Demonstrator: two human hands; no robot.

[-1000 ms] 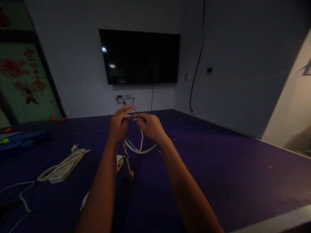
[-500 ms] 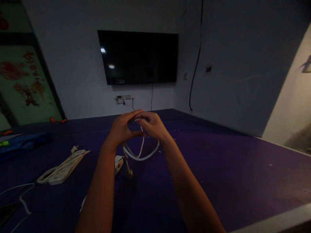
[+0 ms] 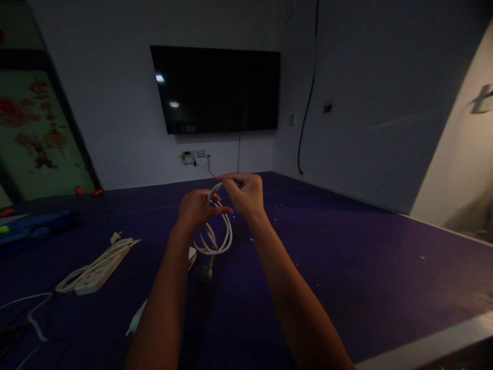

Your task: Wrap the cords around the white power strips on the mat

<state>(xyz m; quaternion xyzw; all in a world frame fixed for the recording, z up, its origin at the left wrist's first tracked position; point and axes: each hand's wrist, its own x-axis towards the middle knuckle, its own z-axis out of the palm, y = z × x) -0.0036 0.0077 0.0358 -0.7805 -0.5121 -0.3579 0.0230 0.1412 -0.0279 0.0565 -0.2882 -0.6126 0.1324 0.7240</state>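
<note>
Both of my hands are raised in the middle of the view and hold a white power cord (image 3: 215, 234) coiled into hanging loops. My left hand (image 3: 196, 208) is closed round the top of the loops. My right hand (image 3: 246, 194) pinches a strand of the same cord just above and to the right of the left hand. The cord's plug (image 3: 206, 274) dangles below the loops, close to the dark purple floor (image 3: 346, 267). The white power strip body (image 3: 190, 257) of this cord shows beside my left forearm.
A second white power strip (image 3: 94, 267) with its coiled cord lies on the floor at the left. Thin white cables (image 3: 31, 308) trail at the far left. A dark TV (image 3: 215, 90) hangs on the wall above a socket (image 3: 194, 155). A blue object (image 3: 31, 231) lies at left.
The hanging loops have been drawn tighter and shorter. My left hand went from fingers stretched out to closed round the cord, and my right hand rose slightly.
</note>
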